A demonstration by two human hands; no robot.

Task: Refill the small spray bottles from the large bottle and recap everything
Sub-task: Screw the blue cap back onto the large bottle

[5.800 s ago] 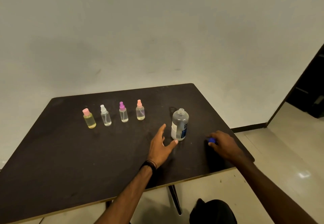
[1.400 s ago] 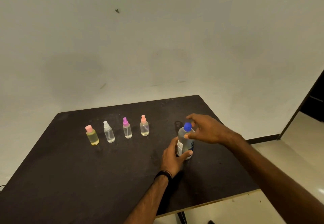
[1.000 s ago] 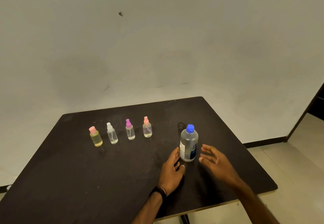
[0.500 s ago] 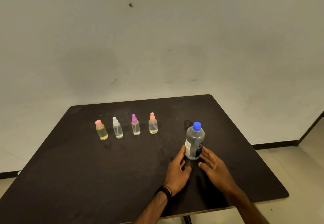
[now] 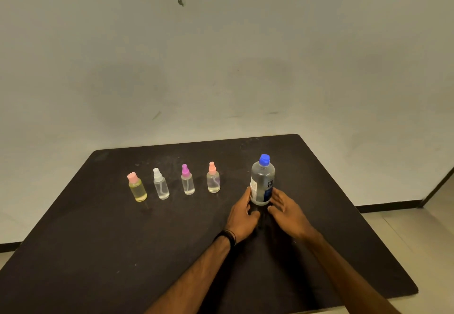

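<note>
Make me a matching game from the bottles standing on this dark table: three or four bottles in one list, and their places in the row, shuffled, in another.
Bottles:
1. large clear plastic bottle with blue cap
2. small bottle of yellow liquid with pink flat cap
3. small clear bottle with white spray top
4. small clear bottle with purple spray top

Places:
A. far left of the row
B. second from left
C. between the two hands
D. third from left

Pairs: 1-C, 2-A, 3-B, 4-D
</note>
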